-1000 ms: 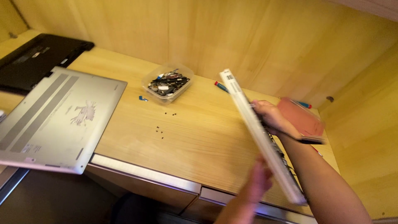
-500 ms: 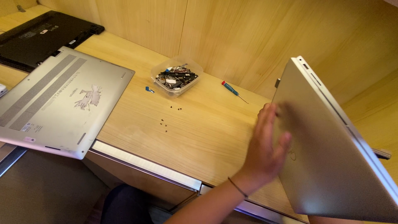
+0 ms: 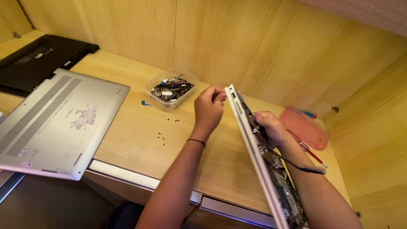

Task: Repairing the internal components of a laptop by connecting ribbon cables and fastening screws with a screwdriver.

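1. Head view, right of centre: I see an opened laptop stood on edge on the desk, running from mid-frame down to the lower right, its exposed insides facing right.

2. My left hand sits just left of the laptop's top corner, fingers curled together and pinching at that corner or something tiny there (I cannot tell which).

3. My right hand is on the open side, fingers pressed in against the internals near the top, thumb wrapped towards the edge. A black cable trails loose from the laptop across my right wrist.

4. Handling, as I judge it: the shell is stiff metal, moderately heavy, smooth enough to slip when balanced on one edge. The boards and cable inside look fragile, so I would grip the frame edges and corners, not the components.

5. Around it:
   - a clear tub of small parts sits at upper centre;
   - tiny screws lie scattered on the wood below it;
   - a silver cover rests at left, overhanging the desk's edge;
   - a black laptop lies in the upper left;
   - a pink tray and a red screwdriver lie right of my right hand.
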